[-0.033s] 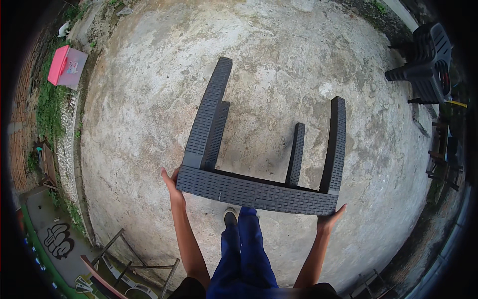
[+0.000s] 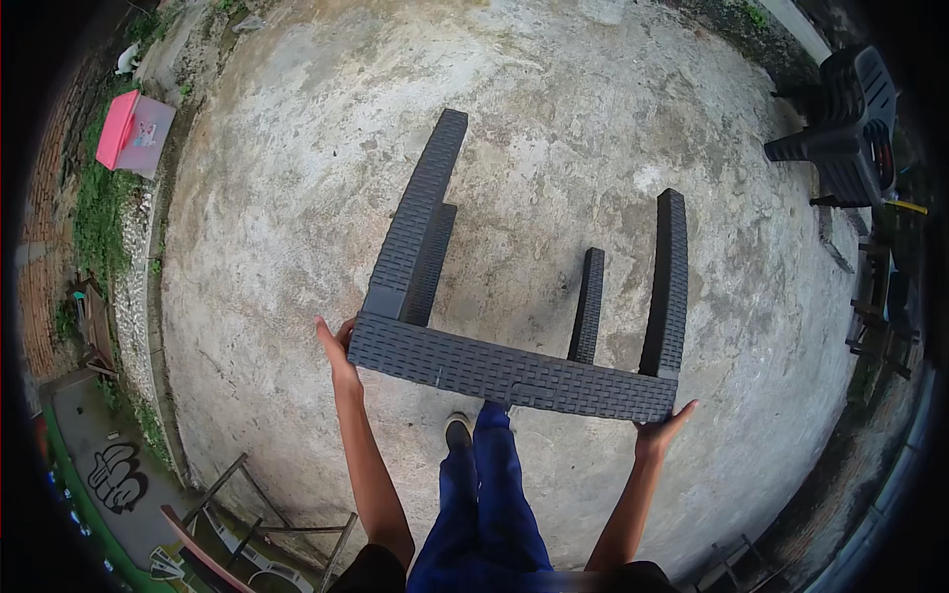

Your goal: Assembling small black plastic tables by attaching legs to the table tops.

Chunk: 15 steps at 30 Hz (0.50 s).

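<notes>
A dark grey plastic table [image 2: 514,370] with a woven-look pattern is held on its side above the ground, its several legs pointing away from me. My left hand [image 2: 339,354] grips its left end, thumb out to the side and fingers partly hidden behind the edge. At the lower right corner my right hand [image 2: 660,435] holds the other end, thumb sticking out and fingers mostly hidden beneath. The tabletop's flat face cannot be seen; one long edge faces me.
I stand on a stained concrete floor [image 2: 297,217]. Stacked dark plastic chairs [image 2: 840,148] stand at the far right. A clear box with a pink lid [image 2: 138,138] sits by the plants on the far left. A metal frame [image 2: 262,529] is at the near left.
The table's near edge has shifted slightly away from me, and both hands have moved with it, still gripping its ends.
</notes>
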Motion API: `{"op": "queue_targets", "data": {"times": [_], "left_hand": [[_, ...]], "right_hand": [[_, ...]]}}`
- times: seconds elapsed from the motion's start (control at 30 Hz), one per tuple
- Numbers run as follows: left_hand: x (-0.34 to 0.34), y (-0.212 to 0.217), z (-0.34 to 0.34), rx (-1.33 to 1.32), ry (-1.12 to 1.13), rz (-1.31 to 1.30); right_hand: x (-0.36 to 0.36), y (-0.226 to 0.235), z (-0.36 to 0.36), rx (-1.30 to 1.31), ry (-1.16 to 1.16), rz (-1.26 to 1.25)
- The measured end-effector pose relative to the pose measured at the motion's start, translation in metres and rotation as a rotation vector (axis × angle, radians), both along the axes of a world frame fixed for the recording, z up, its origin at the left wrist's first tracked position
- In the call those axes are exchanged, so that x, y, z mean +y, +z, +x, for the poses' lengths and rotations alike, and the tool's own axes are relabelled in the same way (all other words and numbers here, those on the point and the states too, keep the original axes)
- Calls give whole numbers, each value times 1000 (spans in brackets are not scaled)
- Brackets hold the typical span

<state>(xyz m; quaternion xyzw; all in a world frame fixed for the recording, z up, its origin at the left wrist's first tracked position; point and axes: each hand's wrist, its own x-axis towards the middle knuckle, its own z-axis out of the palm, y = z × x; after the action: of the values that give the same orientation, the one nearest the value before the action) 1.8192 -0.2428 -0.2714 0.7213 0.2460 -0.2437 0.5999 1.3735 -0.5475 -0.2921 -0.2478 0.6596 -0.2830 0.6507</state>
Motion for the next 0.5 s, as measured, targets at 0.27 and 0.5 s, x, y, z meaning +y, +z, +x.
{"op": "queue_targets", "data": {"times": [0.27, 0.5], "left_hand": [[-183, 58, 175, -188, -464, 93], [-199, -35, 164, -357, -643, -20]], "right_hand": [[-189, 78, 125, 191, 578, -156], [-215, -47, 137, -75, 575, -230]]}}
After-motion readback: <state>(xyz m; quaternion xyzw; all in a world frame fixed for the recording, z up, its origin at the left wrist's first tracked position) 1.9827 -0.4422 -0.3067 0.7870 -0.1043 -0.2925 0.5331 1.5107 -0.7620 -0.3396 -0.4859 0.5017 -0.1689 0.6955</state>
